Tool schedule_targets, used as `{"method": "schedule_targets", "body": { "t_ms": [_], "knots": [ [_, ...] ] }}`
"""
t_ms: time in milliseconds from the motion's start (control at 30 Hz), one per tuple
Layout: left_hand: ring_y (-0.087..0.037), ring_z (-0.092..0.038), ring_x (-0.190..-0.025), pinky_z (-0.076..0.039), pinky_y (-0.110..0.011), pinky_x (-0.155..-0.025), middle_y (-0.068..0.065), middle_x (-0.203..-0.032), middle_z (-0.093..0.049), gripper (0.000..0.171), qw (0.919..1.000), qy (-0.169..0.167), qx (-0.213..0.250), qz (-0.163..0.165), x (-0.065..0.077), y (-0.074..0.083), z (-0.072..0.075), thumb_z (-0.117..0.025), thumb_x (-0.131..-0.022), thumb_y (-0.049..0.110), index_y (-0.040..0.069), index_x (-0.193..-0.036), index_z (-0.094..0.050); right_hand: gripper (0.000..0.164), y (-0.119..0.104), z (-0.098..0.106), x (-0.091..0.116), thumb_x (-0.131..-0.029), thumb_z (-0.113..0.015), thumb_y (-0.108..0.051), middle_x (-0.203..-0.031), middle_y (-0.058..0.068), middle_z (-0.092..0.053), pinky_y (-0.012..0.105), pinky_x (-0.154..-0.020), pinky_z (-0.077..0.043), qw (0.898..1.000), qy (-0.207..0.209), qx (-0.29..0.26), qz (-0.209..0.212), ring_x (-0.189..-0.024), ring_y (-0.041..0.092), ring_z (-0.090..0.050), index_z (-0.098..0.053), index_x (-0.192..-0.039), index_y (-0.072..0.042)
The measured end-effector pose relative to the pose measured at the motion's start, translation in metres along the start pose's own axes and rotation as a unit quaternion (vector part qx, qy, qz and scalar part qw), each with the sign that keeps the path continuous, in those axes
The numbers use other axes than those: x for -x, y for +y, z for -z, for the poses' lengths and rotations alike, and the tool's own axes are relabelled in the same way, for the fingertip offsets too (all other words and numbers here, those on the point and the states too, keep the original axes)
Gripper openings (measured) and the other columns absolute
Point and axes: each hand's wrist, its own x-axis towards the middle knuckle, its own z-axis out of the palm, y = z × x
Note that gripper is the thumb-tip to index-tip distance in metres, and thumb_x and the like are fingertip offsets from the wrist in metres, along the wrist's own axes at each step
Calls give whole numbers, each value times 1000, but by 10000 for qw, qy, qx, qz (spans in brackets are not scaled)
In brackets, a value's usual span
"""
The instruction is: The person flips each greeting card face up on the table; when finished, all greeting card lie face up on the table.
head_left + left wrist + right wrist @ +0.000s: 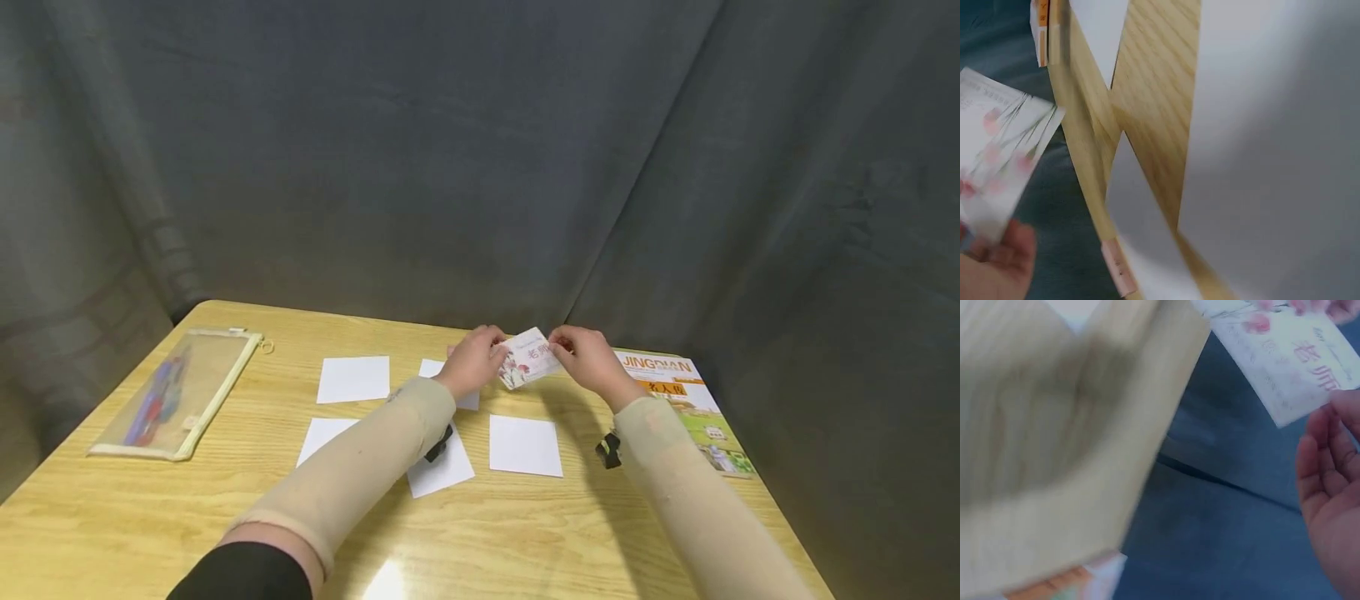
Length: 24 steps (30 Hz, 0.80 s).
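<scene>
A printed greeting card [527, 357] with pink flowers and red Chinese characters is held up over the far edge of the table, slightly tilted. My left hand [474, 360] pinches its left end, and my right hand [591, 363] pinches the opposite end between thumb and fingers. In the left wrist view the flowered side of the card [1007, 140] shows above the blurred left fingers. The right wrist view shows the lettered part of the card [1291, 362], with the right thumb [1346, 403] at its edge.
Several white square sheets lie on the wooden table, among them one at the left [354, 380] and one at the right [525, 446]. My left forearm covers parts of others. A zippered mesh pouch [183, 392] with pens lies far left, a magazine [693, 408] at right. A dark curtain hangs behind.
</scene>
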Motion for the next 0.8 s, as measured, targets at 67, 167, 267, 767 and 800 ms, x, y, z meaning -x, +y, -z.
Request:
{"method": "schedule_targets", "body": {
  "t_ms": [67, 167, 267, 767, 800],
  "knots": [
    [-29, -60, -120, -42, -49, -103, -15, -133, -61, 38, 9976, 73, 525, 443, 0, 1, -1, -56, -107, 23, 2, -139, -56, 10, 6, -2, 1, -104, -60, -9, -94, 11, -68, 41, -74, -50, 9970, -27, -581, -516, -82, 26, -60, -68, -103, -3],
    [-33, -60, -122, -43, -46, -106, -22, -140, -55, 51, 9824, 119, 1584, 980, 0, 3, -1, -57, -107, 20, -3, -150, -42, 14, 14, -6, 3, -106, -56, -11, -97, 12, -66, 44, -80, -52, 9838, -55, -1410, -1108, -89, 30, -61, -64, -107, 0],
    [-34, -60, -121, -49, -44, -102, -23, -139, -54, 55, 9612, 156, 2439, 1279, 0, 6, -2, -57, -106, 18, -5, -152, -38, 16, 22, -11, 4, -107, -54, -8, -97, 13, -63, 50, -90, -55, 9581, 37, -2356, -1626, -97, 36, -61, -61, -110, 6],
    [-41, -44, -141, -40, -51, -114, -24, -156, -42, 60, 9454, -263, 2866, 1526, 16, 6, -30, -57, -103, 20, -6, -154, -39, 21, 54, -55, 16, -105, -55, -2, -93, 10, -59, 22, -64, -56, 8761, 126, -3659, -3138, -68, 11, -58, -56, -122, 9],
    [-41, -44, -141, -39, -51, -114, -24, -156, -42, 59, 9492, -299, 2740, 1516, 18, 6, -32, -58, -103, 20, -7, -153, -39, 20, 55, -58, 16, -104, -56, -2, -93, 10, -59, 21, -63, -55, 8703, 146, -3697, -3251, -67, 11, -57, -56, -122, 8]
  ]
}}
